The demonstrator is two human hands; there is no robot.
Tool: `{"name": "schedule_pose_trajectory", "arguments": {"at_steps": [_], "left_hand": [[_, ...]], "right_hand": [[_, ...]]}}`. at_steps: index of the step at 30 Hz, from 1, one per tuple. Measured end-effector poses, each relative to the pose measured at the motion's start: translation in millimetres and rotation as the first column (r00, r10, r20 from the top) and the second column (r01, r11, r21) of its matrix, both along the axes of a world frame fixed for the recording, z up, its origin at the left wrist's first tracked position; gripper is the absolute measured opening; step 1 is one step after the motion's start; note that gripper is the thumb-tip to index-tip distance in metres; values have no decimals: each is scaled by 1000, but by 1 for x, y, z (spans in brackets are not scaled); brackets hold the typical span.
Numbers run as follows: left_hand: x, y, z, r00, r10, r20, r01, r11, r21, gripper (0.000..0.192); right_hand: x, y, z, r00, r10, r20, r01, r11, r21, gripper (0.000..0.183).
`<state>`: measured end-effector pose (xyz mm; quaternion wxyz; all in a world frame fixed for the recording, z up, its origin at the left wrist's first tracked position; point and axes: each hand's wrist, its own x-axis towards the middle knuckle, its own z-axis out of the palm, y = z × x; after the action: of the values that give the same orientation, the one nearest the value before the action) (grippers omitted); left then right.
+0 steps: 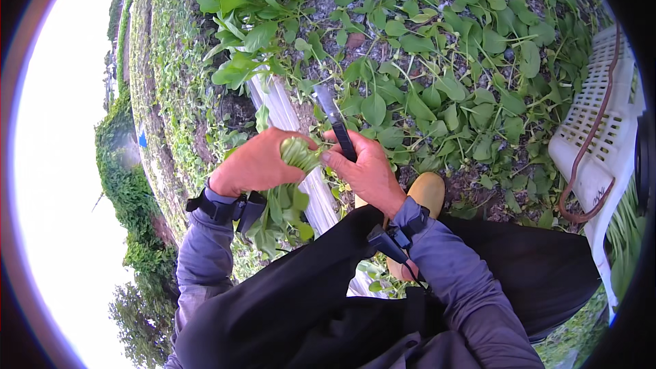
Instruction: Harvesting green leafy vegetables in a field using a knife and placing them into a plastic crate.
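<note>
My left hand (pixel 261 160) is closed round a bunch of leafy greens (pixel 294 155). The pale cut stems face my other hand, and the leaves hang below the wrist. In my right hand (pixel 366 166) is a knife (pixel 335 120) with a black handle, its blade pointing up and away from me over the bed. The thumb of that hand is at the stem ends; whether it touches them cannot be told. Both wrists wear black straps with small dark devices. Beyond the hands, leafy plants (pixel 374 107) stand and lie on the soil.
A white perforated plastic crate (pixel 584 148) with a brown cord (pixel 576 164) stands at the right, greens in it. White plastic sheeting (pixel 279 100) runs along the bed's left edge. My tan boot (pixel 428 192) rests on the soil, below the plants. Further planted rows stretch away at left.
</note>
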<state>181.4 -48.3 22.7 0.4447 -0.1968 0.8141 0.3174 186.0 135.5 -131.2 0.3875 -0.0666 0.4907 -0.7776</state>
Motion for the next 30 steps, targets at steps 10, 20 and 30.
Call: {"name": "schedule_pose_trajectory", "arguments": {"at_steps": [10, 20, 30], "left_hand": [[95, -82, -124, 962, -164, 219, 237, 898, -370, 62], [97, -101, -132, 932, -102, 349, 219, 924, -314, 65], [81, -87, -111, 953, -38, 302, 156, 913, -377, 61]], "right_hand": [[41, -37, -75, 798, 431, -422, -250, 873, 418, 45], [42, -67, -101, 794, 463, -393, -281, 854, 438, 54], [57, -62, -92, 705, 607, -367, -368, 756, 542, 50]]}}
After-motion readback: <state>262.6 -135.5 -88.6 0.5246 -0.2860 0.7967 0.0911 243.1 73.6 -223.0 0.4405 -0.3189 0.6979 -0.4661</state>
